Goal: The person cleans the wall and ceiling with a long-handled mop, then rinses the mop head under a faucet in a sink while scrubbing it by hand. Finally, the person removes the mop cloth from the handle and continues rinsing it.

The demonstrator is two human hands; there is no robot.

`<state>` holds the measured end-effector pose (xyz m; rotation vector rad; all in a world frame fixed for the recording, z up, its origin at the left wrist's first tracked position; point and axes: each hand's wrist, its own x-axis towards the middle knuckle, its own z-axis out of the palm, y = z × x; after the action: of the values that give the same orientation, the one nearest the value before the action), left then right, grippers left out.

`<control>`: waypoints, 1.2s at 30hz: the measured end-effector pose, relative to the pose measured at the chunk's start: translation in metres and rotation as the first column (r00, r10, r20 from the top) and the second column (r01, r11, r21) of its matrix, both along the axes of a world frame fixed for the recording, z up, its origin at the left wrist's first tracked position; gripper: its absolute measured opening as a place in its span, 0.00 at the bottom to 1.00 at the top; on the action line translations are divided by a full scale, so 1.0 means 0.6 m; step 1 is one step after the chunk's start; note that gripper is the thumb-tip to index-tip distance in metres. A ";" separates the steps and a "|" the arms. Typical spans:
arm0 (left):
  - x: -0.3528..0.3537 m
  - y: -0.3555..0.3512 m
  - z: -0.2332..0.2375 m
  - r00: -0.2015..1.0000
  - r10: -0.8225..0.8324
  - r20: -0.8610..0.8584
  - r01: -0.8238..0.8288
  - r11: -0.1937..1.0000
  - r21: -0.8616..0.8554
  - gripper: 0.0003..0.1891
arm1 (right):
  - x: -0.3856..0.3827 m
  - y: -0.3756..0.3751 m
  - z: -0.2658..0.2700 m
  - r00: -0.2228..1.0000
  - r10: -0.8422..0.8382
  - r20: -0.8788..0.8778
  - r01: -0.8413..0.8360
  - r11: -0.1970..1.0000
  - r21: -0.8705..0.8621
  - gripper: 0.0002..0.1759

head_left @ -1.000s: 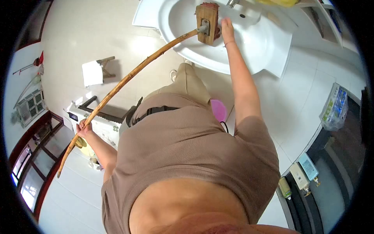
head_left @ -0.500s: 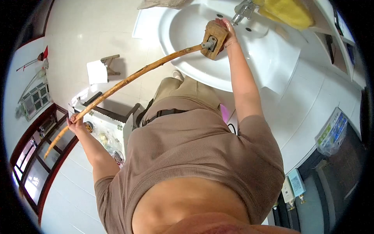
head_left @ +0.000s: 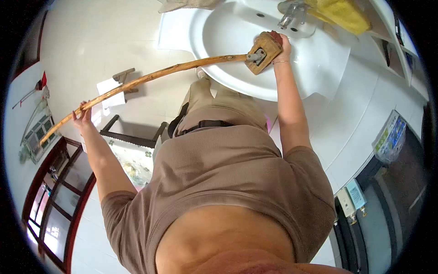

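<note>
My left hand [head_left: 82, 117] is closed around the lower part of a long, slightly curved wooden stick [head_left: 150, 76]. The stick's other end joins a grey bracket [head_left: 257, 56] fixed on a wooden block [head_left: 263, 51]. My right hand [head_left: 284, 47] grips the far side of this block, where reddish-brown material [head_left: 276, 36] shows; its exact kind I cannot make out. Some of the right fingers are hidden behind the block. Below the block lies the white washbasin [head_left: 228, 34], and block and stick are held above its near rim.
A metal faucet [head_left: 291, 17] stands at the basin's back, beside a yellow cloth [head_left: 340, 16]. On the floor at left is a small stool [head_left: 124, 75] with a white top. A patterned table [head_left: 132, 153] stands beside my left arm. Glazed red-framed doors [head_left: 59, 192] are further left.
The block and my right hand have shifted right and slightly down in view, with the block more tilted. My left hand has gone up and slightly left, so the stick lies flatter.
</note>
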<state>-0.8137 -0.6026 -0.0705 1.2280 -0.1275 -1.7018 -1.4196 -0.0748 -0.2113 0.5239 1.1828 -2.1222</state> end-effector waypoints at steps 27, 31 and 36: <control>-0.294 -0.214 -0.146 0.953 -0.284 -0.104 0.287 0.958 0.016 0.32 | 0.048 0.033 0.136 0.977 -0.074 -0.199 0.069 0.997 -0.030 0.21; -0.297 -0.229 -0.179 0.948 -0.305 -0.095 0.313 0.945 0.094 0.30 | 0.066 -0.012 0.190 0.961 -0.134 -0.241 0.147 0.988 0.039 0.19; -0.307 -0.188 -0.202 0.957 -0.269 -0.105 0.283 0.949 0.143 0.28 | 0.070 -0.035 0.218 0.964 -0.138 -0.228 0.179 0.968 0.173 0.19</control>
<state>-0.9982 -0.7156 -0.1918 1.2979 -0.1215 -2.0367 -1.3774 -0.0959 -0.0805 0.4989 1.5246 -2.2577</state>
